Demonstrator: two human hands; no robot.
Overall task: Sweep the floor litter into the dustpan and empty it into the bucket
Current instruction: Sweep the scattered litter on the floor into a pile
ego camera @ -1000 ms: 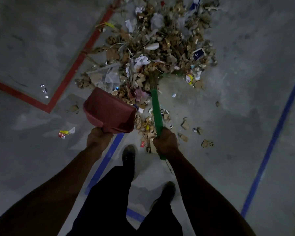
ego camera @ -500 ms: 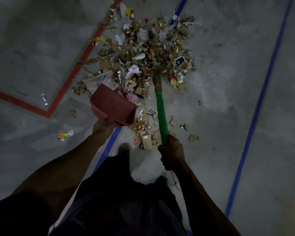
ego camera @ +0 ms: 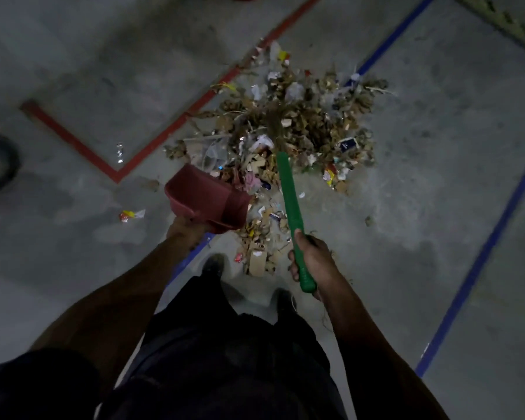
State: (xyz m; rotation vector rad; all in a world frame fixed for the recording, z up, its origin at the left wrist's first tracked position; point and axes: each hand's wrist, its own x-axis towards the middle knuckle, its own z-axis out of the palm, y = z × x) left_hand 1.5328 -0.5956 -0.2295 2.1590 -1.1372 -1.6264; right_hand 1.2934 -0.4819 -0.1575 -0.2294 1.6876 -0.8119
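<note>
Two hands share the work on a dim concrete floor [ego camera: 437,207]: the left hand [ego camera: 186,229] grips the rear of a red dustpan [ego camera: 208,201], the right hand [ego camera: 311,257] is closed round the lower end of a green broom handle [ego camera: 288,195]. The dustpan is held at the near-left edge of the litter heap [ego camera: 297,128], its open mouth seemingly facing up and to the right toward the scraps, apparently so that a stroke of the broom can drive them in; whether its lip touches the floor cannot be told. The handle's long axis runs from the right hand, near the person's shoes, up and slightly left to the bristles [ego camera: 275,122] buried in the middle of the heap, a placement that suits pulling debris back toward the pan. A thinner trail of cardboard scraps [ego camera: 259,253] lies between pan and handle. A stray wrapper [ego camera: 132,214] lies apart to the left, beyond the red floor line [ego camera: 176,128]. No bucket can be made out with certainty
</note>
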